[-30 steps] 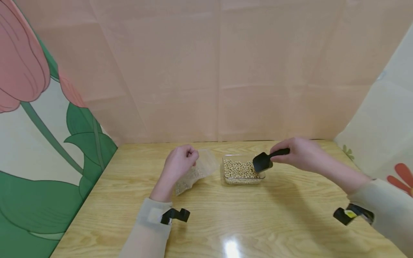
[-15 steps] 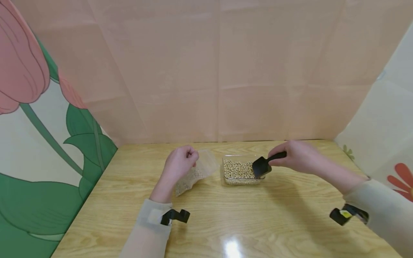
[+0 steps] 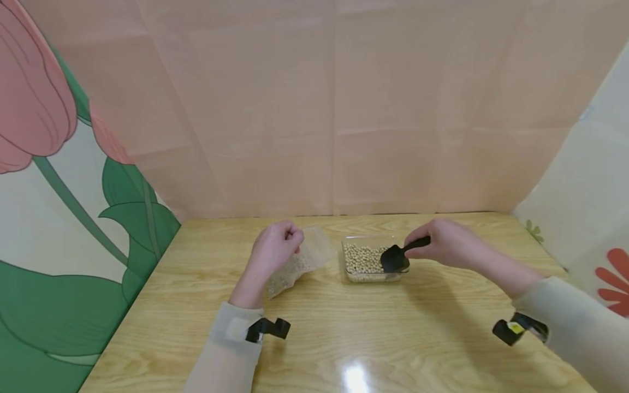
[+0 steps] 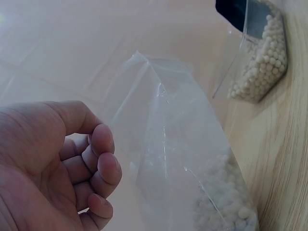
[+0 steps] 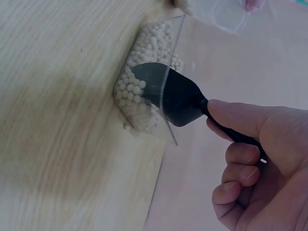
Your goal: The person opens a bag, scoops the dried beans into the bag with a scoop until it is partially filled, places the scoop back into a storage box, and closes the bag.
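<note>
Curled fingers of my left hand [image 4: 57,163] pinch the edge of a clear plastic bag [image 4: 159,125]. Round pale pellets, like soybeans [image 4: 226,197], fill its bottom. In the head view the left hand is raised at the bag's left side. A rectangular clear container [image 3: 371,277] of the same beans stands right of the bag. My right hand [image 3: 444,243] grips a black scoop [image 3: 393,259] by its handle, thumb along it. The scoop's blade slants down into the beans at the container's right end, its tip partly buried in the right wrist view.
Both things stand on a wood-grain table [image 3: 373,338]. A pink sheet [image 3: 334,120] hangs behind it, with a printed flower panel [image 3: 49,180] at the left and a white one at the right. Black wrist cameras [image 3: 270,328] are worn on both sleeves.
My right hand has moved a little left and down, taking the scoop lower into the beans. The left hand and the bag stay in place.
</note>
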`<state>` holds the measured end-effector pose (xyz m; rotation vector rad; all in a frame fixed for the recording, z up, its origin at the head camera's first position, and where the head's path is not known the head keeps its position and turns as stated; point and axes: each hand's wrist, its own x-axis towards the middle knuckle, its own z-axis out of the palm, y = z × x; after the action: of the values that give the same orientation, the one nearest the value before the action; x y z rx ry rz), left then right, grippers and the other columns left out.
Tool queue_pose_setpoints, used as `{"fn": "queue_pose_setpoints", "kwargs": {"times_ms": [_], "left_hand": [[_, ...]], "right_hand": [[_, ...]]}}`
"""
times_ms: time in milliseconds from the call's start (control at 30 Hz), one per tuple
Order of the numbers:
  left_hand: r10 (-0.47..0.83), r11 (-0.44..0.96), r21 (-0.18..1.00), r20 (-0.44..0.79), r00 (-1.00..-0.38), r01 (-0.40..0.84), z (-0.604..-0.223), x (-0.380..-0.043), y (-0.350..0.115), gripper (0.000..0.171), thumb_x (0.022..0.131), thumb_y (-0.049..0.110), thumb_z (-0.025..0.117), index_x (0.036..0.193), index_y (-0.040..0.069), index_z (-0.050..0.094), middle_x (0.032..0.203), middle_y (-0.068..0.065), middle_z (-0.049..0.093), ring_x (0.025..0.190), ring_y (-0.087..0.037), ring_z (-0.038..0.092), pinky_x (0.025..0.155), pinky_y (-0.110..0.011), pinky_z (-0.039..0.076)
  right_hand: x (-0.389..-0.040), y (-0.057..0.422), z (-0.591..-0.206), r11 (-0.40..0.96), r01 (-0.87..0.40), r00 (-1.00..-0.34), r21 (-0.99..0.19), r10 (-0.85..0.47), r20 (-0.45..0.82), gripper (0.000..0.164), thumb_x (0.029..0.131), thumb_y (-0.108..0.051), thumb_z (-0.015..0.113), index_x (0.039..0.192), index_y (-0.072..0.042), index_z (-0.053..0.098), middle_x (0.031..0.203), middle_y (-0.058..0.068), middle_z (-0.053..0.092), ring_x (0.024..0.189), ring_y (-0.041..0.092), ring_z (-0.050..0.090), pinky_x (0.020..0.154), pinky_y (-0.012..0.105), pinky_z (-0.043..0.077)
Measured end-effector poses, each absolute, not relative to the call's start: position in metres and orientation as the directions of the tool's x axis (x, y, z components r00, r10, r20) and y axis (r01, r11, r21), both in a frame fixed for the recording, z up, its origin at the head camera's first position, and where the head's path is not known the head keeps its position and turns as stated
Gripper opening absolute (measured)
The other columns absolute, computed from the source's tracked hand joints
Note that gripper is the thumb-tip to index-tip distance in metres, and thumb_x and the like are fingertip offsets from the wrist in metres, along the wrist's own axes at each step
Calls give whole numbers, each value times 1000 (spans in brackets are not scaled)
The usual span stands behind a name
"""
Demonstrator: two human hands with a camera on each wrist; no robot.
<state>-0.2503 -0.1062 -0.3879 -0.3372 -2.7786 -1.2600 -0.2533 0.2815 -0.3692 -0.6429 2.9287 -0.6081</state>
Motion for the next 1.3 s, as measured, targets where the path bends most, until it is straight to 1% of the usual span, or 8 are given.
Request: {"fn": "queue_pose_setpoints", "kwargs": {"times_ms": [233, 400, 667, 800, 933, 1033, 1167, 1300], "left_hand": [[166, 641, 734, 151, -975, 223, -388, -250, -106, 24, 110, 18, 56, 98, 7, 74, 79, -2, 72, 56, -19, 51, 59, -35, 44], [160, 646, 733, 146, -976, 215, -388, -251, -106, 24, 109, 18, 56, 97, 6, 73, 78, 1, 71, 56, -18, 49, 58, -35, 43], [163, 639, 740, 138, -977, 211, -388, -252, -105, 23, 110, 18, 56, 98, 8, 73, 79, 1, 71, 55, -18, 48, 58, -35, 42], [165, 637, 740, 141, -976, 215, -389, -252, -104, 24, 110, 18, 56, 97, 8, 73, 79, 1, 71, 55, -19, 48, 58, -35, 42], [163, 638, 739, 143, -976, 215, -389, -252, -104, 24, 110, 18, 56, 96, 9, 73, 79, 1, 71, 55, -19, 49, 57, -35, 42], [161, 638, 740, 142, -977, 213, -390, -252, -104, 24, 110, 18, 56, 96, 9, 73, 79, 0, 72, 55, -19, 50, 57, -35, 42], [159, 636, 742, 139, -977, 210, -389, -252, -103, 24, 110, 19, 56, 96, 9, 73, 80, -1, 72, 56, -19, 51, 57, -35, 42], [156, 642, 739, 136, -978, 205, -389, -252, -102, 24, 110, 19, 57, 96, 9, 73, 80, 0, 72, 57, -19, 51, 58, -35, 42]], "right_hand": [[-255, 286, -382, 824, -326, -925, -464, -378, -22, 30, 96, -41, 86, 117, -19, 87, 121, 11, 81, 110, 32, 76, 90, 58, 58], [-254, 288, -397, 785, -287, -929, -549, -368, -40, 31, 99, -39, 84, 120, -17, 86, 127, 14, 79, 113, 31, 75, 87, 51, 58], [-250, 285, -418, 728, -183, -953, -661, -297, -63, 37, 99, -43, 83, 126, -17, 85, 137, 14, 75, 125, 36, 70, 93, 48, 54], [-250, 281, -429, 687, -108, -962, -719, -254, -98, 40, 98, -44, 84, 129, -19, 84, 130, 7, 79, 128, 34, 68, 96, 46, 51], [-250, 277, -439, 640, -42, -963, -767, -231, -140, 44, 98, -45, 84, 132, -19, 82, 120, 4, 82, 135, 40, 65, 106, 57, 50], [-249, 274, -446, 610, 3, -963, -793, -212, -167, 47, 98, -46, 84, 135, -17, 81, 132, 11, 78, 142, 44, 58, 114, 65, 45], [-247, 270, -452, 603, 26, -969, -797, -181, -168, 51, 96, -49, 85, 135, -15, 81, 148, 19, 68, 147, 48, 52, 119, 67, 39], [-246, 265, -456, 597, 30, -971, -801, -174, -166, 57, 96, -50, 85, 138, -12, 78, 153, 23, 62, 150, 51, 48, 121, 68, 36]]}}
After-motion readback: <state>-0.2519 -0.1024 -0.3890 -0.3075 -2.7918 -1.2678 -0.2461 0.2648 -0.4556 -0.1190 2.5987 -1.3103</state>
